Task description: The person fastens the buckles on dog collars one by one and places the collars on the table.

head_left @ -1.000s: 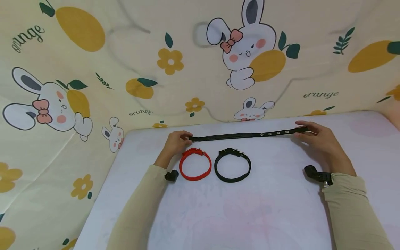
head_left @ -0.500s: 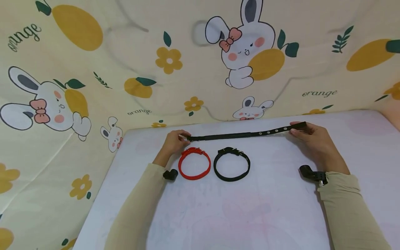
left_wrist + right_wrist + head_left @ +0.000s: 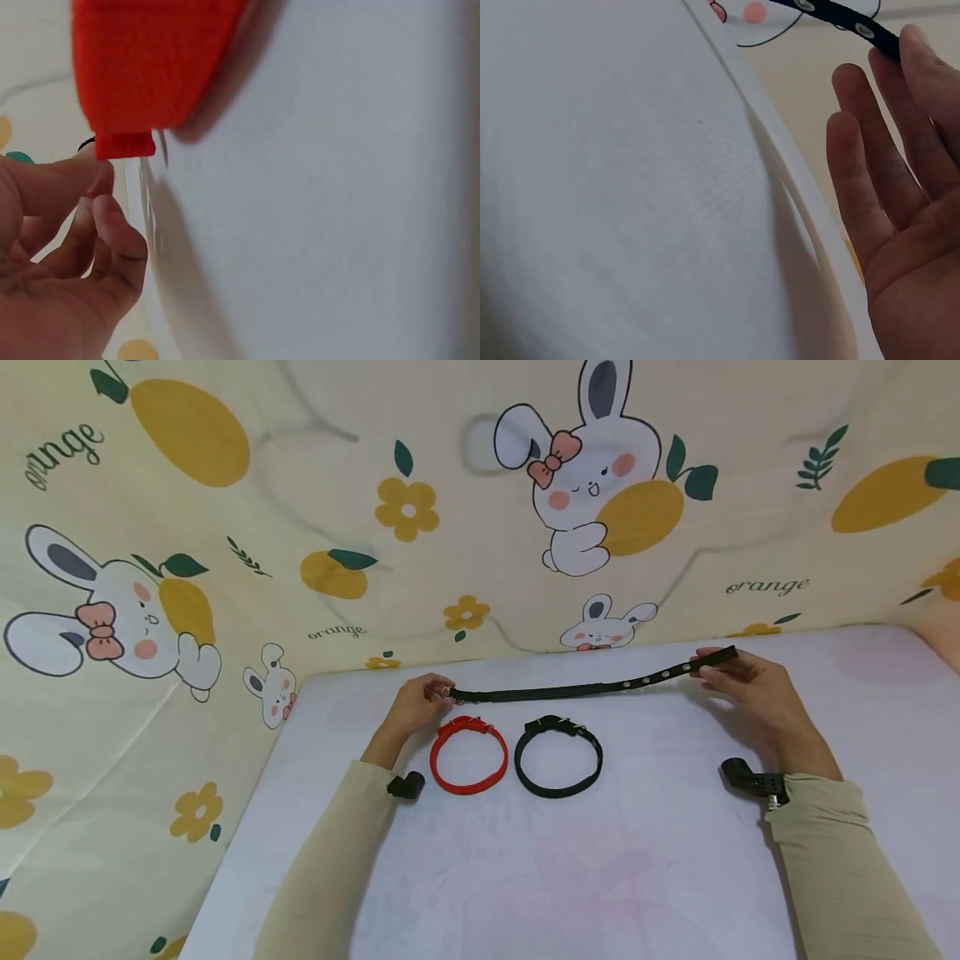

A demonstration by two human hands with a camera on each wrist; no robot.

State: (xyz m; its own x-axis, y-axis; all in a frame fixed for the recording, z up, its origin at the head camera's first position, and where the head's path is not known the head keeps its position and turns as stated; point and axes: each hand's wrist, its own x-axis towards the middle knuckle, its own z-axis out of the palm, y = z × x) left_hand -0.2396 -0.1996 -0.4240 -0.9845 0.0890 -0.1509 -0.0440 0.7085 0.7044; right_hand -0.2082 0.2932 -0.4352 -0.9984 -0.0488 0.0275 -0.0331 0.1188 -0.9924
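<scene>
While the left hand (image 3: pixel 415 702) pinches the buckle end of the open black collar (image 3: pixel 585 687), the right hand (image 3: pixel 750 687) pinches its holed tip, stretching it just behind the red collar (image 3: pixel 468 754) and the looped black collar (image 3: pixel 558 757) on the white table (image 3: pixel 600 860).

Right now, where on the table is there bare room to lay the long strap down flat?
The near half of the table, between the two sleeves and in front of the red collar and black collar, is bare. So is the far right corner beyond the right hand. It is crowded between the strap and the collars, by the left hand.
</scene>
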